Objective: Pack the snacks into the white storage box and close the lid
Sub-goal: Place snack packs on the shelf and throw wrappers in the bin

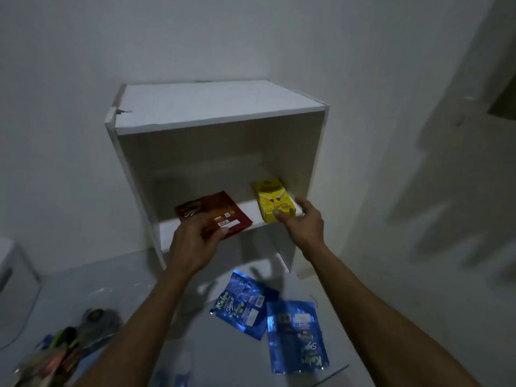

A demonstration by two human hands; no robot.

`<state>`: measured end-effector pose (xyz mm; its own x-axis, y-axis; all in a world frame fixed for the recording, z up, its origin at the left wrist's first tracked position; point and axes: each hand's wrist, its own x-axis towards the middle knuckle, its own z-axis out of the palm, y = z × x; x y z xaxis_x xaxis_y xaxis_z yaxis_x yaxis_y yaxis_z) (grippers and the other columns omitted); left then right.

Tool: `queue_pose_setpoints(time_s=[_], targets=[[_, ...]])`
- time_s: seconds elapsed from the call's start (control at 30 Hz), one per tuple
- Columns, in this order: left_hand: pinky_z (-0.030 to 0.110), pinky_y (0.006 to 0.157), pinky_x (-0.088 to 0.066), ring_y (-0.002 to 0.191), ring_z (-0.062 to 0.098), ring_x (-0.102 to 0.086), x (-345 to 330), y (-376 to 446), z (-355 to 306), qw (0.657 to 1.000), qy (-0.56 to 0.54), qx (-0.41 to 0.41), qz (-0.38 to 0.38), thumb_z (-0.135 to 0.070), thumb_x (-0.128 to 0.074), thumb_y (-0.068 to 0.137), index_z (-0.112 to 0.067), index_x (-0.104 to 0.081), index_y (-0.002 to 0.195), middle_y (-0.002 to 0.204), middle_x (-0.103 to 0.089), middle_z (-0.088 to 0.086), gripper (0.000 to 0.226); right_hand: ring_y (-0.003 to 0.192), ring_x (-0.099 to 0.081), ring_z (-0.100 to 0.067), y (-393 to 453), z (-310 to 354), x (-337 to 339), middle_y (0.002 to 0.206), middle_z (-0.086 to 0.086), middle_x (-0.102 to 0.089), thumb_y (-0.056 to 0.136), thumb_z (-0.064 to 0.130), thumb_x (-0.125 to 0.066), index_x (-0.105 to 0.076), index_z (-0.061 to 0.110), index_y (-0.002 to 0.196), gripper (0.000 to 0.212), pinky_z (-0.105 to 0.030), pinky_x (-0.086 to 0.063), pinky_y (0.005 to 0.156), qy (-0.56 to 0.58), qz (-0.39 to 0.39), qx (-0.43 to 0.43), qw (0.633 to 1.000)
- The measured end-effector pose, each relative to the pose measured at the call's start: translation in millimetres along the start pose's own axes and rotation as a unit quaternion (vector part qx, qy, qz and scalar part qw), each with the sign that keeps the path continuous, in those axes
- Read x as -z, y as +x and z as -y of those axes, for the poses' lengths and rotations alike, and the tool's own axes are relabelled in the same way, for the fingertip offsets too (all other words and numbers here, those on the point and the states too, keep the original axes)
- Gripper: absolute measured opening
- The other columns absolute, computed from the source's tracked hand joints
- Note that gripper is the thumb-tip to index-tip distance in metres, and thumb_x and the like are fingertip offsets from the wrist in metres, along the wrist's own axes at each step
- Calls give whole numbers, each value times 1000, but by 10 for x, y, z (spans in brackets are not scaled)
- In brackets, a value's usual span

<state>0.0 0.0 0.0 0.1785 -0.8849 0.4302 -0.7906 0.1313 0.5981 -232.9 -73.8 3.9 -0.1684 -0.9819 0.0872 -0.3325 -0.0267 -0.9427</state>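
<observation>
White shelf [215, 227]: glossy red packet [215, 213].

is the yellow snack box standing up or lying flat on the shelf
Lying flat: the yellow box rests on its broad back on the shelf, printed front facing up, right hand touching its near end.

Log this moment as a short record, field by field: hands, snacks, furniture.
left hand: grips the red-brown foil snack packet at the shelf's front edge
right hand: fingers spread, thumb touching the yellow cardboard snack box
shelf: white open wooden cabinet; packet and box lie on its inner board
floor: two shiny blue foil snack packets below the cabinet
storage box: not clearly identifiable
</observation>
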Motion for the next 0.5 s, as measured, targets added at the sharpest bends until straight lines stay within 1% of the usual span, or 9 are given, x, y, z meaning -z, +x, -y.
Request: queue_pose_setpoints(time_s=[0.07,0.1,0.13,0.17,0.2,0.27,0.33,0.4,0.5], targets=[[37,85,-53,100,21,-66,-48,55,203,999,28,-25,33,-51,-65,82,-22,-68,114,113,-71,2,43,111,-58,-18,30,20,-133,119,-1,-62,71,34,-87,-57,13,132,71,-25,-42,90,-32,-26,5,999],[40,87,-51,103,21,-65,-93,78,331,997,47,-36,49,-54,-62,82,-24,-68,115,115,-71,1,45,102,-61,-16,49,-5,-192,108,2,-62,68,35,-89,-62,14,123,65,-25,-45,87,-42,-35,14,998],[42,90,-49,106,21,-64,-98,80,383,995,62,-32,74,-58,-59,82,-25,-68,117,117,-70,-1,48,95,-65,-16,57,-14,-264,101,6,-65,64,40,-90,-66,19,112,58,-27,-50,83,-58,-45,19,997],[42,92,-47,109,20,-62,-141,110,484,993,79,-39,84,-61,-57,82,-27,-67,118,119,-69,-2,51,88,-68,-16,91,-36,-340,95,7,-69,58,50,-89,-66,22,101,56,-31,-55,79,-69,-56,21,996],[43,93,-46,111,19,-61,-142,130,521,991,92,-38,95,-62,-56,82,-28,-67,120,121,-68,-3,52,85,-68,-16,131,-78,-408,91,7,-70,53,61,-86,-66,24,96,60,-35,-58,76,-82,-62,13,995],[42,94,-44,114,20,-60,-155,146,596,989,100,-36,104,-57,-63,80,-30,-66,122,125,-67,-4,51,87,-67,-18,279,-303,-538,91,9,-70,46,79,-77,-64,29,93,69,-40,-59,74,-104,-63,6,993],[42,94,-44,117,21,-58,-175,131,635,988,103,-31,110,-50,-71,78,-30,-65,123,128,-65,-4,50,94,-65,-20,304,-375,-634,97,8,-68,45,89,-68,-60,33,98,77,-41,-58,77,-133,-80,6,988],[44,98,-42,120,21,-56,-180,137,651,988,106,-34,106,-46,-75,76,-28,-66,123,129,-64,-4,51,102,-61,-22,262,-297,-682,104,4,-67,47,90,-66,-59,32,103,81,-41,-56,82,-146,-87,3,985],[46,102,-40,122,19,-56,-186,166,697,987,115,-45,104,-43,-76,76,-28,-67,122,129,-64,-4,49,112,-52,-25,263,-201,-757,111,-1,-64,47,85,-70,-57,26,108,86,-43,-51,87,-166,-98,-10,981]])
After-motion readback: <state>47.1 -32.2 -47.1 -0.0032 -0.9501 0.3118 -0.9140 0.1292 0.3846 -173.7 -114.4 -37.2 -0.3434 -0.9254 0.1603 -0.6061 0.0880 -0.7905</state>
